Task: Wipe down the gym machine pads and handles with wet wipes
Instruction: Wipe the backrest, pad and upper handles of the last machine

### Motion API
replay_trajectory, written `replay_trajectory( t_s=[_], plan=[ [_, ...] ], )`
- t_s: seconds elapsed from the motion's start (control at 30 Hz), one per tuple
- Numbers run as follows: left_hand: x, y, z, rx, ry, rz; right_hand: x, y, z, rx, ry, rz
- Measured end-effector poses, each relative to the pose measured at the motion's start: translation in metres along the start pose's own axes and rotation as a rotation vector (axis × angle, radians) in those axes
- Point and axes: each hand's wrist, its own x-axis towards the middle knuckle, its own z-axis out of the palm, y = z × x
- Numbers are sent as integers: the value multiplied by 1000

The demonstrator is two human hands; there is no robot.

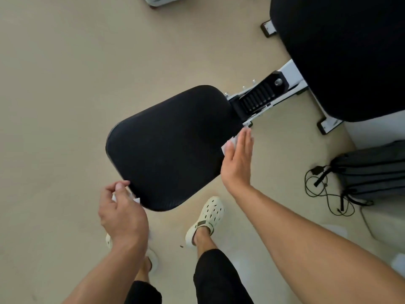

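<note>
While the left hand [121, 212] is curling its fingers [119, 187] round a crumpled white wet wipe [134, 197] at the near corner of the black seat pad [171, 148], the right hand [237, 163] is holding straight fingers [246, 141] flat, pressing a second wipe [230, 144] against the pad's right edge. Backrest pad [341, 53] is sitting beyond; grey bag [372, 172] is lying on the floor [65, 84].
</note>
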Motion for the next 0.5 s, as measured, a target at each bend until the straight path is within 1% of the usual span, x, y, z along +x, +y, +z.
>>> replay_trajectory(
  t_s=[0.1,0.13,0.2,0.27,0.4,0.47,0.5],
  plan=[
    [-5,-3,-3,6,9,-32,-24,-37,25,326,180,320],
    [-6,-4,-6,3,11,-46,-38,-53,33,428,209,429],
    [-10,-4,-17,4,18,-62,-72,-86,43,589,197,630],
    [-11,-3,-32,-4,24,-65,-108,-111,52,650,128,765],
    [-10,7,-89,-3,53,-103,-163,-124,52,657,-111,936],
    [-12,12,-125,11,34,-149,-187,-131,33,704,-303,972],
    [-15,14,-141,25,1,-178,-200,-137,18,722,-397,938]
  ],
)
